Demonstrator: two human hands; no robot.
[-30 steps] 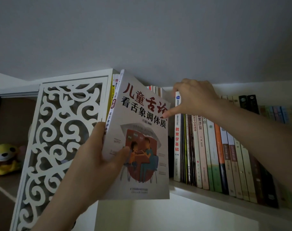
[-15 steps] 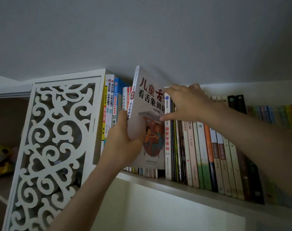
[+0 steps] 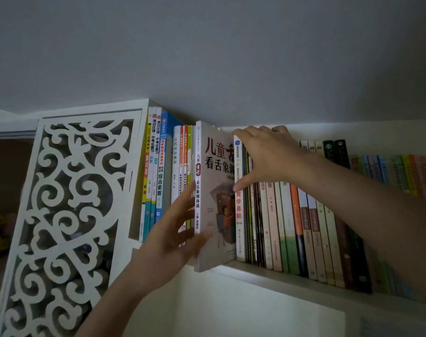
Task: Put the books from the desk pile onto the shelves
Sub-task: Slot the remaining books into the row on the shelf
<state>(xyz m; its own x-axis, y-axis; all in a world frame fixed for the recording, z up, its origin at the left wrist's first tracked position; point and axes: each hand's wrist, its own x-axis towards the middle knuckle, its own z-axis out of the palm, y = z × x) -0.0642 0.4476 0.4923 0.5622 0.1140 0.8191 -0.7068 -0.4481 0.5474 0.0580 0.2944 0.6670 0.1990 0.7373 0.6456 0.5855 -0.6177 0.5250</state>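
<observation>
**Grey book half into the row on a dim white shelf**

A white shelf (image 3: pixel 267 272) crosses the centre and right of the frame under a plain grey ceiling, with a white scroll-cut panel (image 3: pixel 68 215) at lower left. The grey book (image 3: pixel 215 198) stands upright at centre, partly slid between the left group of books (image 3: pixel 163 171) and the right row of books (image 3: pixel 292 222), its spine jutting past the shelf edge. The left hand (image 3: pixel 175 237) lies open against the spine's lower part, fingers straight and spread. The right hand (image 3: pixel 265 156) drapes over the right row's tops, thumb just beside the grey cover.
</observation>
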